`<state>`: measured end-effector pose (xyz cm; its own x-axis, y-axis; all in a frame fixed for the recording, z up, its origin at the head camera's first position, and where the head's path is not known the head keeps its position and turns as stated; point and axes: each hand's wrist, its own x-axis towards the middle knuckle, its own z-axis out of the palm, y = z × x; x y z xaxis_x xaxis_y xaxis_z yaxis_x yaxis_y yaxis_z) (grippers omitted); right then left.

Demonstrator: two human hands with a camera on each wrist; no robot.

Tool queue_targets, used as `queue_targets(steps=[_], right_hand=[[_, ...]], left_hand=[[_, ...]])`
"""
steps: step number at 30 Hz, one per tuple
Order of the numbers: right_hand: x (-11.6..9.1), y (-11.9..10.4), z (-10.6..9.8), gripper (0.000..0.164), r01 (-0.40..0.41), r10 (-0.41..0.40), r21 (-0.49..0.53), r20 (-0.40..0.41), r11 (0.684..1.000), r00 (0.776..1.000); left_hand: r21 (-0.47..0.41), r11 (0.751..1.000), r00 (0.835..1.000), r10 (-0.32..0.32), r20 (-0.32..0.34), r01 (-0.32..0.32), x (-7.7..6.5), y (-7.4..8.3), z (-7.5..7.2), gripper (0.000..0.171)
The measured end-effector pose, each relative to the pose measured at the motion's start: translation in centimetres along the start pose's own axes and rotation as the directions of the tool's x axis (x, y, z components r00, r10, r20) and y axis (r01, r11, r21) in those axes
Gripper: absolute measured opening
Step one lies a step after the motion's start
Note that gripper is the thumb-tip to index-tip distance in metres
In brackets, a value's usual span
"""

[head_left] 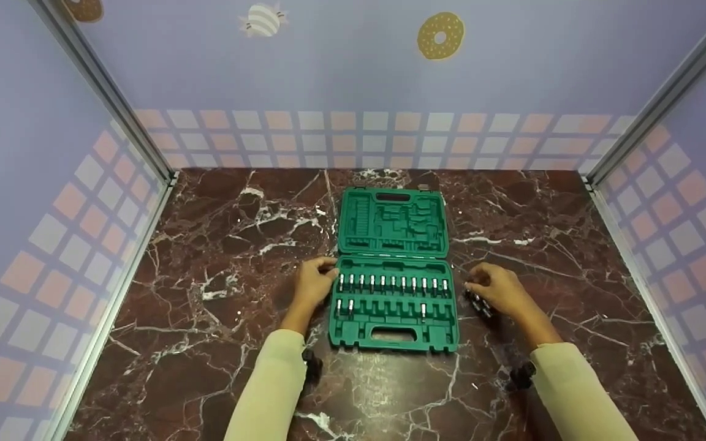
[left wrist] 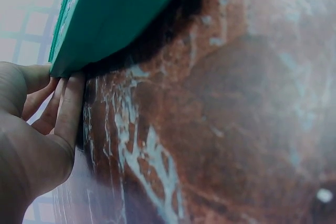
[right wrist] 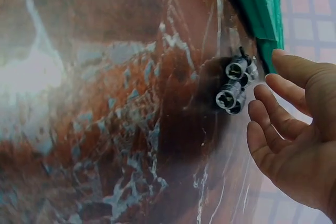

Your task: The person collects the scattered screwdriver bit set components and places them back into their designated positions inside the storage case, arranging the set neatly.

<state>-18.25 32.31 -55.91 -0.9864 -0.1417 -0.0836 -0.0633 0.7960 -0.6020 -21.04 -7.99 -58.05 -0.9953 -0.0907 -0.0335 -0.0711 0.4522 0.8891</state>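
A green plastic socket case [head_left: 353, 331] lies unfolded on the table, its moulded lid [head_left: 393, 223] away from me. Silver sockets [head_left: 393, 283] fill the upper row of the base; the lower row has two at the left and one socket [head_left: 423, 311] right of middle. My left hand [head_left: 315, 285] holds the case's left edge, thumb at the rim and fingers against the side in the left wrist view. Right of the case, my right hand [head_left: 497, 288] hovers with bent, parted fingers beside a cluster of loose sockets [right wrist: 231, 87]. Nothing shows between those fingers in the right wrist view.
The case stands on a dark red marbled table [head_left: 236, 245]. Purple panels with checkered borders wall it in at the back [head_left: 353, 73], left [head_left: 53, 214] and right [head_left: 684, 202]. Small dark devices sit at both wrists.
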Motion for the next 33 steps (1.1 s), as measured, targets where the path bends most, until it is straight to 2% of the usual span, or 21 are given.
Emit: queue_targets(steps=[8,12,25,33], right_hand=[[0.6,0.1,0.7,0.020,0.039,-0.039,-0.012,0.025,0.999,0.999],[0.7,0.0,0.8,0.018,0.026,-0.026,-0.010,0.022,1.000,0.999],[1.0,0.1,1.5,0.022,0.014,-0.016,-0.027,-0.041,1.000,0.999],[1.1,0.3,1.5,0.021,0.040,-0.044,-0.053,-0.069,0.998,0.997]], left_hand=[[-0.002,1.000,1.000,-0.009,0.008,0.009,-0.1,0.1,0.0,0.021],[0.001,1.000,1.000,0.010,0.010,-0.010,0.0,0.0,0.0,0.020],[0.010,1.000,1.000,0.024,-0.004,-0.024,0.0,-0.1,0.0,0.019],[0.022,1.000,1.000,0.022,-0.012,-0.022,0.0,-0.1,0.1,0.019]])
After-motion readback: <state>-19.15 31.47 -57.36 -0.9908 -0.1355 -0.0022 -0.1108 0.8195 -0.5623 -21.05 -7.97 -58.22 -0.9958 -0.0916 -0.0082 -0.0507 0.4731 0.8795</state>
